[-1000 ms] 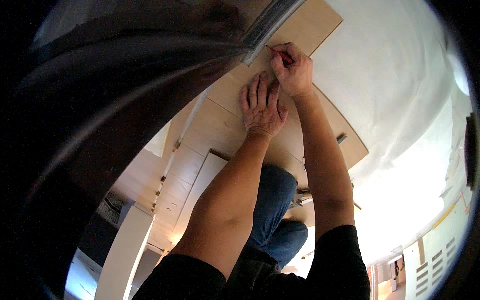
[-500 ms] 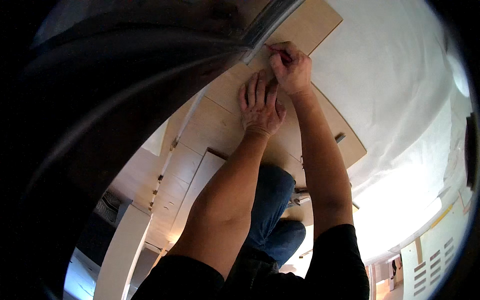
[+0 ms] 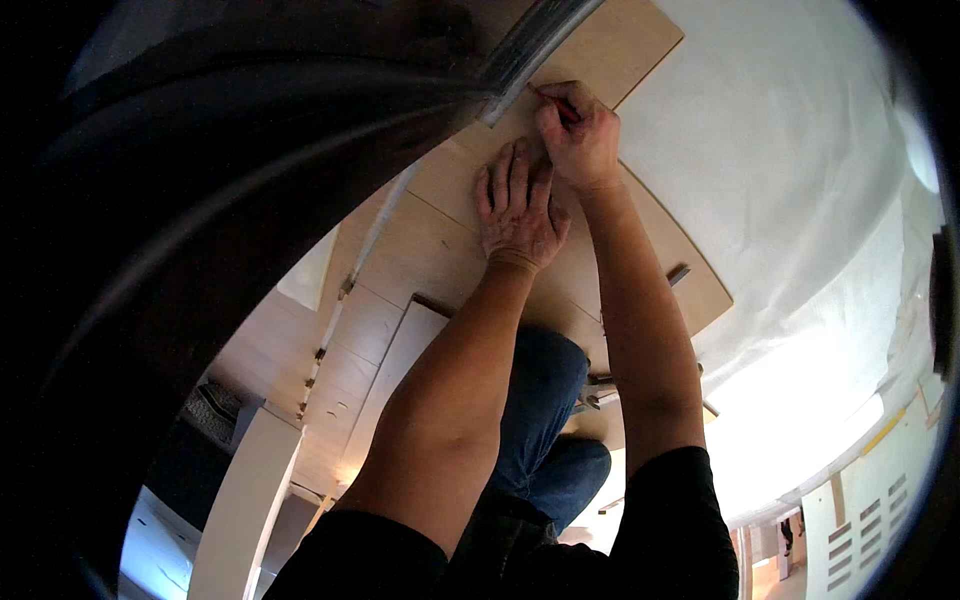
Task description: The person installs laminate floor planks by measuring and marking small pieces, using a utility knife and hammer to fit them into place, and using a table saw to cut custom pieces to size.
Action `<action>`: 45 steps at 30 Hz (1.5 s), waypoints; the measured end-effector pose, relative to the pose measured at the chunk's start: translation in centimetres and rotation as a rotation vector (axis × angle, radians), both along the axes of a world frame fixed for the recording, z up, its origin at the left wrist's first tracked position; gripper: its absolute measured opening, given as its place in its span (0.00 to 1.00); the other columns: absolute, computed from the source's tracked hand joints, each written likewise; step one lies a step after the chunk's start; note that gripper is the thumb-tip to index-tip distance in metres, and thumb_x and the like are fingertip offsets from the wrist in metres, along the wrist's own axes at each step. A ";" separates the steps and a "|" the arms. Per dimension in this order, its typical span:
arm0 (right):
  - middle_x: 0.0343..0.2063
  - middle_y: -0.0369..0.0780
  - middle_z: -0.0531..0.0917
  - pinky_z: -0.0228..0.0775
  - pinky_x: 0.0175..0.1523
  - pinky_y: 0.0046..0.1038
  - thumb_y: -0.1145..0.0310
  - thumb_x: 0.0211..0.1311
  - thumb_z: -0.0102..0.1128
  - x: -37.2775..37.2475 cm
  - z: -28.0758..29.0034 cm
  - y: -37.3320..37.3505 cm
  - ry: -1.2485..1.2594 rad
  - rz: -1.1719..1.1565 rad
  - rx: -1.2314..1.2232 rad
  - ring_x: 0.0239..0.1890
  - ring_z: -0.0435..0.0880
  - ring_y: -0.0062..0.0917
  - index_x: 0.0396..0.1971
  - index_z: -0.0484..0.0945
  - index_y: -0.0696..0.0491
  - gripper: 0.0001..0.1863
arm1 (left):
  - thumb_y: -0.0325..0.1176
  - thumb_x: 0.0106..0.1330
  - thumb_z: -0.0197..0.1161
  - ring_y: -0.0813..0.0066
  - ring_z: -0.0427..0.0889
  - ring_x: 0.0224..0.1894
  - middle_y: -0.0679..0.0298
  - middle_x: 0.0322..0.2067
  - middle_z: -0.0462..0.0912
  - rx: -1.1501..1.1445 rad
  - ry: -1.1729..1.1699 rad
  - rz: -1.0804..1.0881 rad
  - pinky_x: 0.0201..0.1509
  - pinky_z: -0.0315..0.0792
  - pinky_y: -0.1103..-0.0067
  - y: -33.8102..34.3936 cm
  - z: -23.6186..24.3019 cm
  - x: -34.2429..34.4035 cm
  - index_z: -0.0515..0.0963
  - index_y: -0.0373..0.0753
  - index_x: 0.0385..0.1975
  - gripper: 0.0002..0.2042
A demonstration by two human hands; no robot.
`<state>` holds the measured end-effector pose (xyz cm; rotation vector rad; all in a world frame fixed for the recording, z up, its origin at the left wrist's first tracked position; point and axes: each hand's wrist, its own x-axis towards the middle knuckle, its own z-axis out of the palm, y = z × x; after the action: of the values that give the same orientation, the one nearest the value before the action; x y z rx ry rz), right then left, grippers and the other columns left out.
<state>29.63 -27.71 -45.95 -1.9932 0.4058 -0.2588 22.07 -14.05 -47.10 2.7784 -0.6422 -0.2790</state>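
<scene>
Left hand: lies palm down on the wood board, fingers slightly apart; firm, even pressure should steady me.
Right hand: fingers clamped on the slim red tool, its tip beside the grey strip; a light, controlled grip seems best.
Dark cover: looms at my left, crowding that strip.
Dark block: sits near the board's right edge.
White sheeting: spreads wrinkled beyond it.

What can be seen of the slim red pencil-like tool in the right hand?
The slim red pencil-like tool is partly hidden in the grip of the bare right hand. It slants, its thin end pointing up-left toward the straight grey strip. Its material and whether its tip touches anything cannot be told.
</scene>
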 end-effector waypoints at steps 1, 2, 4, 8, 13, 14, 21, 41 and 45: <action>0.27 0.48 0.85 0.79 0.37 0.34 0.67 0.60 0.63 0.0 0.0 0.1 -0.001 -0.003 -0.003 0.30 0.86 0.42 0.36 0.83 0.56 0.09 | 0.56 0.73 0.40 0.50 0.50 0.74 0.51 0.72 0.54 -0.006 -0.005 0.005 0.74 0.39 0.48 0.0 0.0 0.0 0.61 0.43 0.69 0.31; 0.28 0.47 0.86 0.79 0.38 0.32 0.67 0.60 0.63 0.0 0.0 0.0 0.023 0.017 -0.019 0.30 0.87 0.38 0.37 0.83 0.56 0.09 | 0.57 0.73 0.40 0.50 0.50 0.74 0.50 0.72 0.54 -0.013 -0.010 0.010 0.74 0.40 0.48 -0.1 0.0 -0.1 0.61 0.43 0.69 0.31; 0.31 0.46 0.86 0.78 0.41 0.29 0.68 0.60 0.62 -0.2 0.1 -0.2 0.070 0.058 -0.052 0.32 0.87 0.31 0.38 0.83 0.56 0.10 | 0.57 0.73 0.39 0.50 0.50 0.74 0.51 0.72 0.55 -0.013 -0.027 0.015 0.74 0.40 0.48 0.0 -0.1 -0.1 0.60 0.43 0.70 0.31; 0.30 0.46 0.86 0.78 0.40 0.31 0.68 0.60 0.62 -0.1 -0.3 -0.1 0.030 0.011 0.006 0.32 0.87 0.35 0.38 0.83 0.55 0.10 | 0.57 0.74 0.38 0.50 0.51 0.74 0.52 0.72 0.56 -0.008 0.000 0.014 0.74 0.40 0.49 -0.2 0.3 0.1 0.60 0.43 0.70 0.32; 0.28 0.47 0.85 0.78 0.38 0.35 0.67 0.60 0.63 0.1 0.4 0.2 -0.017 -0.009 0.012 0.30 0.86 0.41 0.36 0.83 0.55 0.09 | 0.57 0.74 0.37 0.51 0.51 0.74 0.52 0.72 0.56 -0.019 -0.028 0.018 0.74 0.40 0.48 -0.1 0.0 0.0 0.61 0.43 0.69 0.31; 0.28 0.47 0.85 0.78 0.38 0.35 0.67 0.60 0.63 0.1 0.4 0.1 0.001 -0.004 0.004 0.30 0.86 0.40 0.36 0.83 0.55 0.09 | 0.57 0.74 0.37 0.51 0.51 0.74 0.52 0.72 0.56 -0.024 -0.034 0.018 0.74 0.40 0.48 -0.2 0.0 0.0 0.61 0.43 0.69 0.31; 0.31 0.45 0.86 0.78 0.42 0.30 0.67 0.63 0.61 -0.1 0.3 -0.2 0.090 0.035 0.043 0.33 0.86 0.29 0.41 0.82 0.56 0.11 | 0.58 0.73 0.37 0.50 0.51 0.74 0.52 0.72 0.55 -0.031 0.001 0.007 0.73 0.40 0.47 -0.2 0.1 0.1 0.62 0.43 0.68 0.32; 0.52 0.53 0.77 0.68 0.58 0.44 0.41 0.64 0.58 7.9 -1.2 -16.0 0.324 0.164 -0.821 0.55 0.75 0.47 0.52 0.77 0.58 0.33 | 0.36 0.64 0.53 0.45 0.53 0.73 0.47 0.71 0.57 -0.044 0.010 0.005 0.73 0.44 0.46 -0.3 1.6 0.0 0.65 0.39 0.67 0.28; 0.45 0.49 0.84 0.72 0.56 0.43 0.41 0.63 0.62 7.7 5.3 -17.1 0.372 0.245 -0.805 0.50 0.80 0.42 0.50 0.78 0.59 0.33 | 0.37 0.64 0.55 0.46 0.54 0.73 0.49 0.70 0.58 -0.061 -0.036 -0.020 0.73 0.44 0.46 -0.8 1.5 -0.1 0.64 0.40 0.67 0.29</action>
<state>37.32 -44.79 -40.67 -2.8721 0.3053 0.1405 21.98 -14.83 -45.59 2.7254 -0.6760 -0.2100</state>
